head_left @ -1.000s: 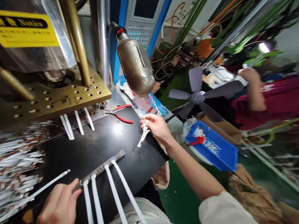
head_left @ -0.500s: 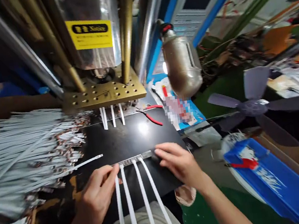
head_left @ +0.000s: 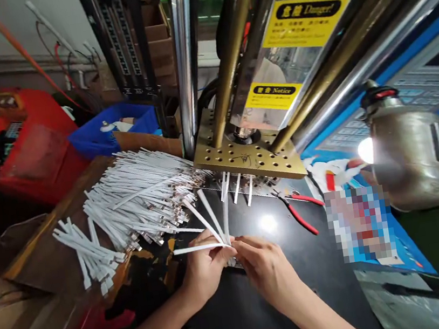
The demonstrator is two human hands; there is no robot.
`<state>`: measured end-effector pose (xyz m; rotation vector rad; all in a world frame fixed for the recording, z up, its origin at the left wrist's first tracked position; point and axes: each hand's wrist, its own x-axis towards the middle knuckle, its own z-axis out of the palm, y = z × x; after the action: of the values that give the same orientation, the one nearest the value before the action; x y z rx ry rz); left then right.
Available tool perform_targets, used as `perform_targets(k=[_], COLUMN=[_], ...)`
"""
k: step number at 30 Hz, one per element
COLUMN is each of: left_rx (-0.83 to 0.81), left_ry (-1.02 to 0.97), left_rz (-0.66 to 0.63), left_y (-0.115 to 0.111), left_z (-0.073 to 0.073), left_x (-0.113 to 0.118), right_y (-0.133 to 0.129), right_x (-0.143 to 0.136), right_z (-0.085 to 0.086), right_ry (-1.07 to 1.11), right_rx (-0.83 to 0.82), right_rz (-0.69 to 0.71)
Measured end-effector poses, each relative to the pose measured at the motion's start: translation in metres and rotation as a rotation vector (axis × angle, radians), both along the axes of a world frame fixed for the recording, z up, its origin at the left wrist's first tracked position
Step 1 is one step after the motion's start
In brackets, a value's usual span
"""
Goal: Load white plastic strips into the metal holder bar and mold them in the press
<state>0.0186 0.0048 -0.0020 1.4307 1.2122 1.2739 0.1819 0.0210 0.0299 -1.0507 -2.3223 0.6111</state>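
Over the black work surface (head_left: 296, 279), my two hands meet in front of the press. My left hand (head_left: 204, 270) is closed round the lower ends of several white flat cables (head_left: 213, 217), which fan up and to the left from between thumb and fingers. My right hand (head_left: 268, 266) has its fingertips pinched against the same ends, touching the left thumb. Part of a metal piece (head_left: 233, 263) shows below the fingers; most of it is hidden. Beyond the hands, the press's brass plate (head_left: 243, 156) has white cable ends (head_left: 237, 188) sticking out beneath it.
A large pile of white cables with metal plugs (head_left: 142, 197) lies to the left, with a smaller bundle (head_left: 89, 253) nearer. Red-handled pliers (head_left: 303, 218) rest right of the hands. A lit lamp (head_left: 408, 143) hangs at the right. A blue bin (head_left: 116, 127) stands behind the pile.
The view has turned left. My hands were apart at the ends of a metal strip with cables trailing towards me; now they are together, the cables bunched and pointing away.
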Motion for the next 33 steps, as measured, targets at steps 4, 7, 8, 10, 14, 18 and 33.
perform_targets(k=[4, 7, 8, 10, 14, 18, 33], left_rx=[-0.079, -0.121, -0.141, -0.196, -0.249, 0.037, 0.587], left_ry=[0.008, 0.111, 0.177, 0.34, 0.936, 1.159, 0.813], left_rz=[0.208, 0.543, 0.681, 0.894, 0.946, 1.0, -0.103], left_y=[-0.021, -0.044, -0.051, -0.062, -0.066, -0.052, 0.027], left_z=[0.007, 0.011, 0.011, 0.009, -0.004, -0.008, 0.038], left_x=[-0.05, -0.114, -0.137, -0.179, -0.228, -0.218, -0.115], right_y=[0.032, 0.051, 0.055, 0.059, 0.057, 0.042, -0.047], right_x=[-0.027, -0.045, -0.051, -0.06, -0.056, -0.001, 0.046], right_z=[0.006, -0.006, -0.011, -0.019, -0.021, -0.023, -0.04], right_ry=[-0.252, -0.449, -0.49, -0.532, -0.625, -0.668, 0.205], right_rx=[-0.033, 0.004, 0.028, 0.068, 0.086, 0.133, 0.085], right_rz=[0.204, 0.115, 0.101, 0.092, 0.025, -0.06, -0.301])
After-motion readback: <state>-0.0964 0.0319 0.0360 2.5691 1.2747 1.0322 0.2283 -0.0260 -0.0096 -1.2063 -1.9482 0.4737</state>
